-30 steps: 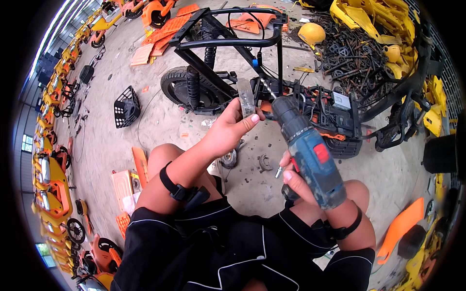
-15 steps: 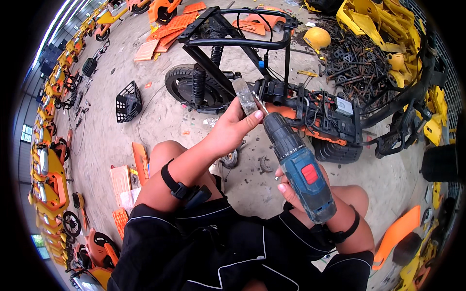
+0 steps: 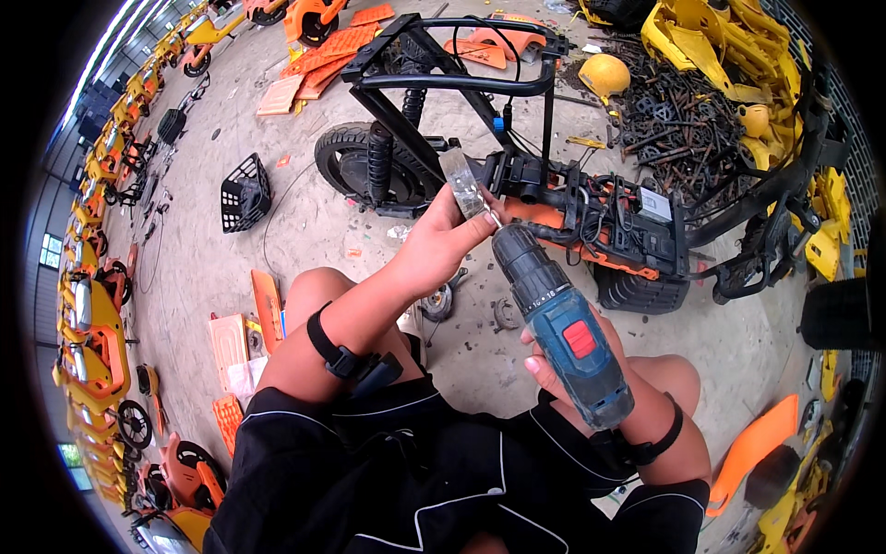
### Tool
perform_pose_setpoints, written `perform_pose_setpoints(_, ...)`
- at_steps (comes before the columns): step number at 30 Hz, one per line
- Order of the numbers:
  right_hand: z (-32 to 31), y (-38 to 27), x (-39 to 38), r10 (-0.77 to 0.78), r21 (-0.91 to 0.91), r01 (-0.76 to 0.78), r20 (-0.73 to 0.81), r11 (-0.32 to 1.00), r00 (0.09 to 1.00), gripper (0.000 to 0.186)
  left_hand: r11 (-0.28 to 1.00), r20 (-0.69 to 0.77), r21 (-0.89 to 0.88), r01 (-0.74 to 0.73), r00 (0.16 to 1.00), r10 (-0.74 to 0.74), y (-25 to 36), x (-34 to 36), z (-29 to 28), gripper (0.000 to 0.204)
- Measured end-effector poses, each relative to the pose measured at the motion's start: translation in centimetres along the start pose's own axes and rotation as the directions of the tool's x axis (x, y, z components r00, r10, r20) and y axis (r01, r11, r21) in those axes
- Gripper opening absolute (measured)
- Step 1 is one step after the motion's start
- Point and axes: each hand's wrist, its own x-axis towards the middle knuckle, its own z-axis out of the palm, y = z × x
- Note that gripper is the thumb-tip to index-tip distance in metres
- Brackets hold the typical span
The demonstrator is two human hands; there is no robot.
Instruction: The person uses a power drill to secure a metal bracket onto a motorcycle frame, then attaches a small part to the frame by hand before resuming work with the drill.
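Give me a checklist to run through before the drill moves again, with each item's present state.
1. Right hand grip closed on the drill: ok.
2. Left hand holding the flat grey piece: ok.
3. Drill's front end pointed toward that piece: ok.
4. Bit well clear of the left thumb: not ok, it shows right beside it.
5. Bit tight in the chuck: cannot tell.
6. Drill stopped: cannot tell.
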Motion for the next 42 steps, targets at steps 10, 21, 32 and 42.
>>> perform_pose_setpoints(10,-0.2,-0.6,0.0,-0.037,-0.004,0.037,0.015,0.999,0.999,0.071,0.999,-0.051,0.019,0.051,0.997,-0.050,0.6,-0.4,0.0,0.029)
perform_pose_setpoints(21,-1.0,-1.1,-0.3,-0.005,0.092,0.004,0.011,0.996,1.000,0.056,0.914,0.018,-0.382,0.140,0.989,-0.144,2.3,-0.3,0.4,0.023)
perform_pose_setpoints(32,-1.5,-1.4,-0.5,-0.058,0.201,0.050,0.034,0.978,0.998,0.044,0.890,0.125,-0.418,0.184,0.982,-0.144,2.4,-0.3,0.4,0.026)
perform_pose_setpoints(42,-3.9,-4.0,0.2,-0.163,0.113,0.191,-0.219,0.975,0.962,0.030,0.953,0.099,0.098,0.288,0.950,-0.297,-0.4,1.6,-0.3,0.023)
